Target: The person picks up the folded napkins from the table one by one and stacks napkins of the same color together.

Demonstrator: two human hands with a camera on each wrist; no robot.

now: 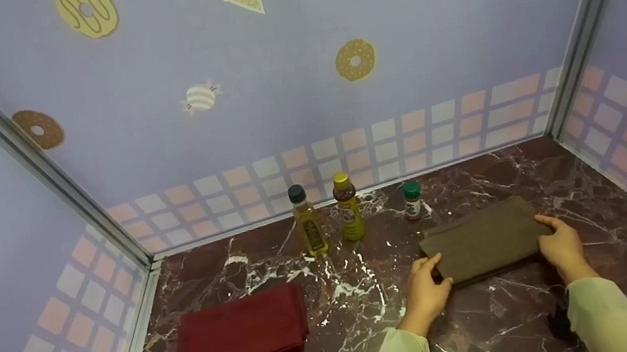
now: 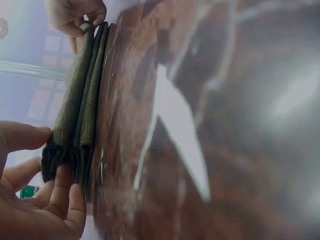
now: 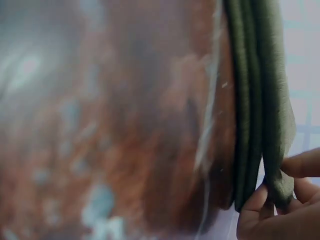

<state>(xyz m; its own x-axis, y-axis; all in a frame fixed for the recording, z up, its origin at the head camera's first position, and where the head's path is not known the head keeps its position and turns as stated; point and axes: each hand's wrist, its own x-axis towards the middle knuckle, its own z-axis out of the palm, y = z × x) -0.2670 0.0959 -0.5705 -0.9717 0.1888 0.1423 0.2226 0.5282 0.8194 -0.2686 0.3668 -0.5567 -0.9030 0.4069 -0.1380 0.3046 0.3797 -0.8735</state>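
Note:
A folded olive-brown cloth (image 1: 482,241) lies on the marble-patterned table at the right, its layers stacked. My left hand (image 1: 427,289) holds its left end, thumb on top and fingers at the layered edge, as the left wrist view shows with the cloth's folds (image 2: 75,115). At the opposite end my right hand (image 1: 563,243) pinches the upper layer between thumb and fingers. In the right wrist view that pinched layer (image 3: 272,100) stands slightly apart from the layers beneath. A folded dark red cloth (image 1: 240,336) lies flat at the left, untouched.
Behind the cloths stand a dark-capped oil bottle (image 1: 310,228), a yellow-capped bottle (image 1: 348,211) and a small green-capped jar (image 1: 412,200). Patterned wall panels (image 1: 301,80) enclose the table (image 1: 359,339) at the back and sides.

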